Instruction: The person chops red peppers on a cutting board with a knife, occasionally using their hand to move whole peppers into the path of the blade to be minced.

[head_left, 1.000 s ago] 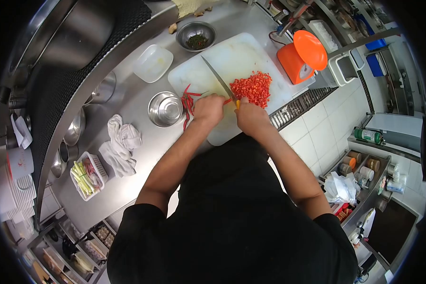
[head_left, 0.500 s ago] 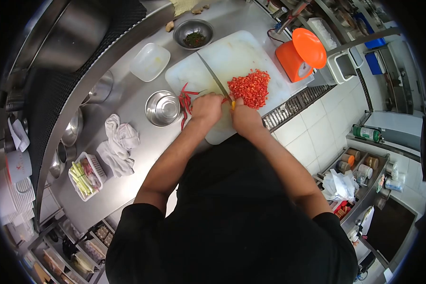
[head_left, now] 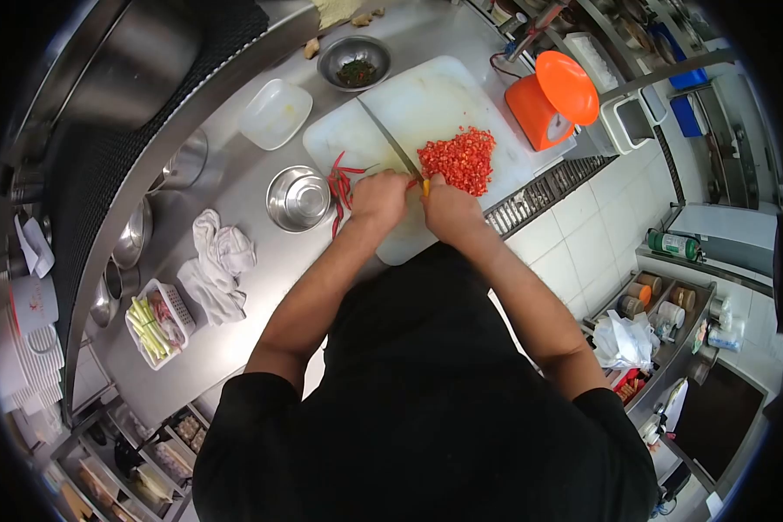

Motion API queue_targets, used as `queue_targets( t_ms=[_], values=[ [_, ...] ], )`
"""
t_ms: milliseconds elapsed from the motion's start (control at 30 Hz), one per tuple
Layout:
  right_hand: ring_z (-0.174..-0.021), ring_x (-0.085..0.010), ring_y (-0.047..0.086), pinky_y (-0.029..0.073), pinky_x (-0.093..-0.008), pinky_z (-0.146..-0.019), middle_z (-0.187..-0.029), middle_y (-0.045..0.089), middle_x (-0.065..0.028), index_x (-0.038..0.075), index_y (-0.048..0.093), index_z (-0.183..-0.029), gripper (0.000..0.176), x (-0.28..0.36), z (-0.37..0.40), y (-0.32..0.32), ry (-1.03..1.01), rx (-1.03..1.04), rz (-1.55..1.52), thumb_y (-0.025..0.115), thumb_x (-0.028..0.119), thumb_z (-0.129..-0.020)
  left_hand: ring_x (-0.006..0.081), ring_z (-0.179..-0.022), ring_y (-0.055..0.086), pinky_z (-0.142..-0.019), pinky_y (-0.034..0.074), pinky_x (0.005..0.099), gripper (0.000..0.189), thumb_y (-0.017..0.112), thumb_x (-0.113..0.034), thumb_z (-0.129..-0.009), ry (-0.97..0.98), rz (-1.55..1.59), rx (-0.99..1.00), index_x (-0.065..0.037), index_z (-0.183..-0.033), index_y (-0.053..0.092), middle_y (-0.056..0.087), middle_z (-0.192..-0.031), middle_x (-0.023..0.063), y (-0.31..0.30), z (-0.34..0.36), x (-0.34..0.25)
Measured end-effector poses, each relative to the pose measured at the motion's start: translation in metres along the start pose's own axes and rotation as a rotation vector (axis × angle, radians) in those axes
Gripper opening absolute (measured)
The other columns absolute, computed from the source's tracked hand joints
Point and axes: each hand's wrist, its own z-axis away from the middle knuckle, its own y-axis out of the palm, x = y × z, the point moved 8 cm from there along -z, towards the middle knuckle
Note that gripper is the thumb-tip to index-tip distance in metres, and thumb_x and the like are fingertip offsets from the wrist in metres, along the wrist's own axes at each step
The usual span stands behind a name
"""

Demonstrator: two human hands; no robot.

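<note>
1. The long steel knife (head_left: 390, 139) has its yellow handle nearly all hidden inside the right hand (head_left: 448, 209).
2. Whatever lies under the curled left hand (head_left: 379, 198) is covered.
3. Dark green bits in the small round steel bowl (head_left: 354, 61) at the steel counter (head_left: 252, 222)'s far edge are too small to tell.

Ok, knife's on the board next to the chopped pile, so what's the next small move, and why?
Probably one more short slice. The right hand grips the knife, its blade angled over the cutting board; the left hand is curled right beside it, with a red chili end showing between them. Whole chilies lie at the board's left edge.
</note>
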Motion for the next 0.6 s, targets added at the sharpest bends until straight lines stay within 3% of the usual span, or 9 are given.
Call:
queue_targets(
  t_ms=[433,600],
  values=[
    [-0.093,-0.042,0.076,0.06,-0.0506,-0.082,-0.097,0.074,-0.0273,-0.005,0.051,-0.116,0.034,0.006,0.015,-0.019,-0.03,-0.012,0.011,0.056,0.025,-0.104,0.039,-0.091,0.071,-0.079,0.057,0.0524,0.015,0.062,-0.017,-0.093,0.02,-0.011,-0.042,-0.01,-0.097,0.075,0.073,-0.098,0.0156,-0.003,0.0,0.001],
    [-0.09,-0.0456,0.074,0.059,-0.0534,-0.081,-0.093,0.074,-0.0282,-0.006,0.052,-0.116,0.037,-0.001,0.008,0.008,0.013,-0.054,-0.047,0.058,0.029,-0.104,0.0388,-0.09,0.071,-0.078,0.057,0.0525,0.015,0.064,-0.018,-0.093,0.016,0.01,-0.049,-0.011,-0.097,0.076,0.072,-0.096,0.0149,0.004,0.0,0.005]
  ],
)
